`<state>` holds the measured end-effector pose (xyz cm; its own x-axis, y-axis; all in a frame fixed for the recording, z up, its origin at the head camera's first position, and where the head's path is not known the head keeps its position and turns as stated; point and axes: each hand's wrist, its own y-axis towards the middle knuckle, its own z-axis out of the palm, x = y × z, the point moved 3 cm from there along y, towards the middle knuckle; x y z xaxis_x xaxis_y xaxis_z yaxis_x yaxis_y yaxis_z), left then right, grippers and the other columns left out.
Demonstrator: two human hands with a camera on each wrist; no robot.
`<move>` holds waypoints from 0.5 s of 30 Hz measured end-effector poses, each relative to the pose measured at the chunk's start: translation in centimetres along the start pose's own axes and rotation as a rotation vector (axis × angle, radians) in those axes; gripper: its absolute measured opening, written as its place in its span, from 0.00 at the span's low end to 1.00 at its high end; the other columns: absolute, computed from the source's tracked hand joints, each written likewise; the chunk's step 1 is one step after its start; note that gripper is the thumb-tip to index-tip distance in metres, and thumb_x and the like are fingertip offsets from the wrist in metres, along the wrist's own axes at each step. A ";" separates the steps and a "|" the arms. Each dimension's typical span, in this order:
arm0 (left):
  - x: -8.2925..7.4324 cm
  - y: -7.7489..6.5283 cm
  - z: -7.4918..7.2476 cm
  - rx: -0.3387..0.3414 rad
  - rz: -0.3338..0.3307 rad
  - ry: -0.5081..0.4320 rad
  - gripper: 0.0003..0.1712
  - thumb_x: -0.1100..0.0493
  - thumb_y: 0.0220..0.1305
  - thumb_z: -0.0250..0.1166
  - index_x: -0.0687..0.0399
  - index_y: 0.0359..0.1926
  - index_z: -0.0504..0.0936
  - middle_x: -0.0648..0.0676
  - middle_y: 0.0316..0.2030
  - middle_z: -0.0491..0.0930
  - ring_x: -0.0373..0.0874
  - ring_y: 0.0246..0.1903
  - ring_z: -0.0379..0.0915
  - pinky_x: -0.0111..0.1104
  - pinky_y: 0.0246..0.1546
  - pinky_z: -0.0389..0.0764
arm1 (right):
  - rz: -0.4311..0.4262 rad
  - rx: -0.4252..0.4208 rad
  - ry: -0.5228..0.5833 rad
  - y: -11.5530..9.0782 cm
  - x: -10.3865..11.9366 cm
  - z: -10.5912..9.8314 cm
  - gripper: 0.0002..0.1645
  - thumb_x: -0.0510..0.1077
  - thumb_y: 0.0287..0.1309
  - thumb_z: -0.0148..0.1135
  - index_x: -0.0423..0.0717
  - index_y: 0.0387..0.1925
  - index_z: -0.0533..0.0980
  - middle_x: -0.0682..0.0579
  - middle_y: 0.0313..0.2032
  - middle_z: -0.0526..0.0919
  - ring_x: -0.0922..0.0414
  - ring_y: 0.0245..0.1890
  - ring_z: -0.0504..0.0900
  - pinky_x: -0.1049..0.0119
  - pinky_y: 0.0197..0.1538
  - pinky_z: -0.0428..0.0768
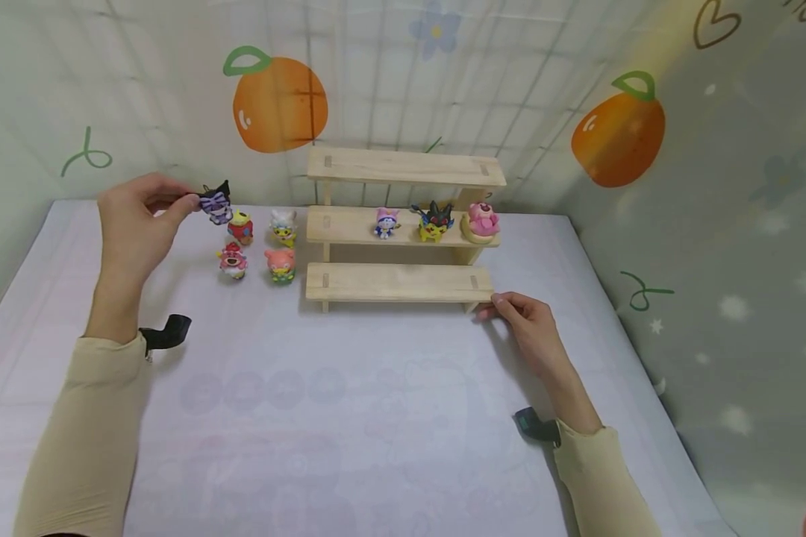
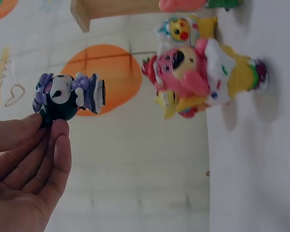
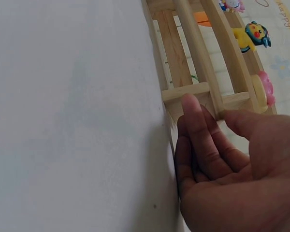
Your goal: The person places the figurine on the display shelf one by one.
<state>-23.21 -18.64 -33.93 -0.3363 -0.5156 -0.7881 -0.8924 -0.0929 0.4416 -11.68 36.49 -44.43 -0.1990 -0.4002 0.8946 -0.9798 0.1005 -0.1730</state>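
Observation:
Between thumb and fingertips, my left hand point(image 1: 137, 224) pinches a small black-and-purple figurine point(image 2: 63, 94), raised above the other toys at the back left. Close below it stand a figurine in red clothes point(image 1: 240, 228) and a pink one with a red top point(image 1: 233, 261). A white-and-yellow figurine point(image 1: 283, 227) and a pink-and-green one point(image 1: 280, 265) are just right of those. At the front right corner of a three-tier wooden display shelf point(image 1: 399, 283), my right hand point(image 1: 530, 324) grips the end of the lowest board, thumb on top and fingers beneath.
On the middle tier stand a small purple-and-white figurine point(image 1: 386, 222), a yellow one with a black hood point(image 1: 433, 221) and a pink one on a cream base point(image 1: 481, 222). A white cloth covers the table point(image 1: 349, 447). Behind hangs a curtain point(image 1: 389, 82) printed with oranges.

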 end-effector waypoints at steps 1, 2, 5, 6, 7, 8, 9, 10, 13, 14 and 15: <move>-0.2 0.0 0.2 0.005 0.004 -0.007 0.08 0.65 0.66 0.73 0.62 0.45 0.91 0.36 0.33 0.86 0.24 0.33 0.79 0.17 0.43 0.77 | 0.001 -0.001 0.002 -0.1 0.1 0.0 0.30 0.57 0.79 0.55 0.33 0.59 0.79 0.48 0.42 0.92 0.60 0.62 0.73 0.54 0.79 0.60; -0.5 0.0 0.5 0.009 0.009 -0.022 0.07 0.65 0.66 0.73 0.63 0.44 0.91 0.34 0.32 0.85 0.25 0.32 0.80 0.17 0.43 0.77 | 0.002 -0.001 0.004 -0.1 0.1 0.0 0.30 0.56 0.80 0.55 0.33 0.59 0.79 0.48 0.42 0.92 0.59 0.63 0.73 0.51 0.80 0.59; -1.4 -0.1 1.3 0.031 0.024 -0.028 0.07 0.65 0.67 0.73 0.64 0.44 0.91 0.43 0.34 0.88 0.25 0.32 0.79 0.17 0.43 0.77 | 0.002 -0.001 0.005 -0.1 0.1 0.0 0.29 0.56 0.80 0.54 0.33 0.60 0.79 0.49 0.42 0.91 0.59 0.62 0.73 0.49 0.81 0.57; -1.7 -0.1 1.6 0.040 0.027 -0.024 0.07 0.65 0.67 0.73 0.64 0.44 0.91 0.48 0.35 0.88 0.25 0.32 0.79 0.18 0.43 0.77 | 0.000 0.000 0.008 -0.1 0.1 0.0 0.29 0.56 0.80 0.54 0.33 0.60 0.78 0.49 0.42 0.91 0.59 0.63 0.72 0.48 0.81 0.57; -1.9 -0.2 2.0 0.051 0.030 -0.018 0.07 0.64 0.68 0.72 0.63 0.44 0.91 0.52 0.37 0.89 0.25 0.33 0.79 0.18 0.44 0.77 | -0.001 -0.001 0.010 -0.1 0.1 -0.1 0.29 0.55 0.80 0.54 0.32 0.60 0.78 0.49 0.41 0.91 0.59 0.62 0.73 0.48 0.81 0.57; -2.1 -0.2 2.3 0.061 0.035 -0.015 0.07 0.64 0.68 0.72 0.63 0.44 0.91 0.56 0.38 0.89 0.25 0.33 0.78 0.18 0.44 0.77 | 0.000 -0.001 0.009 -0.1 0.1 -0.1 0.29 0.55 0.80 0.55 0.32 0.60 0.78 0.50 0.41 0.91 0.59 0.62 0.73 0.48 0.81 0.57; -2.3 -0.3 2.7 0.072 0.038 -0.009 0.08 0.63 0.69 0.72 0.63 0.45 0.91 0.59 0.40 0.89 0.25 0.34 0.78 0.18 0.45 0.77 | -0.001 -0.003 0.012 0.0 0.1 -0.1 0.29 0.55 0.80 0.55 0.32 0.60 0.78 0.50 0.41 0.91 0.59 0.62 0.73 0.48 0.81 0.57; -2.5 -0.3 3.1 0.081 0.042 -0.008 0.08 0.63 0.70 0.71 0.63 0.45 0.91 0.60 0.41 0.89 0.25 0.34 0.78 0.18 0.45 0.77 | -0.002 -0.004 0.013 0.0 0.0 -0.1 0.29 0.55 0.80 0.55 0.32 0.60 0.78 0.49 0.41 0.91 0.59 0.62 0.73 0.49 0.81 0.57; -3.1 -0.2 4.4 0.103 0.059 -0.029 0.08 0.62 0.71 0.70 0.62 0.46 0.91 0.61 0.42 0.89 0.27 0.35 0.79 0.19 0.46 0.78 | -0.001 -0.003 0.017 0.1 -0.1 -0.1 0.29 0.55 0.80 0.55 0.32 0.60 0.78 0.50 0.41 0.92 0.60 0.61 0.74 0.52 0.79 0.59; -3.3 -0.2 4.8 0.110 0.065 -0.045 0.08 0.62 0.71 0.70 0.62 0.45 0.91 0.61 0.41 0.89 0.28 0.34 0.79 0.19 0.45 0.78 | 0.000 -0.001 0.017 0.1 -0.2 -0.1 0.29 0.55 0.80 0.55 0.32 0.60 0.78 0.50 0.41 0.92 0.61 0.61 0.74 0.53 0.79 0.60; -3.5 -0.2 5.2 0.114 0.072 -0.058 0.07 0.63 0.70 0.70 0.62 0.45 0.91 0.61 0.41 0.89 0.29 0.34 0.79 0.19 0.45 0.78 | -0.001 0.001 0.018 0.1 -0.2 -0.1 0.29 0.55 0.80 0.55 0.32 0.60 0.78 0.51 0.41 0.92 0.61 0.61 0.74 0.54 0.78 0.61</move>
<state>-23.43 -12.41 -33.50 -0.4143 -0.4673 -0.7810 -0.8928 0.0416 0.4486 -11.73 36.66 -44.62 -0.1978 -0.3834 0.9022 -0.9800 0.0990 -0.1728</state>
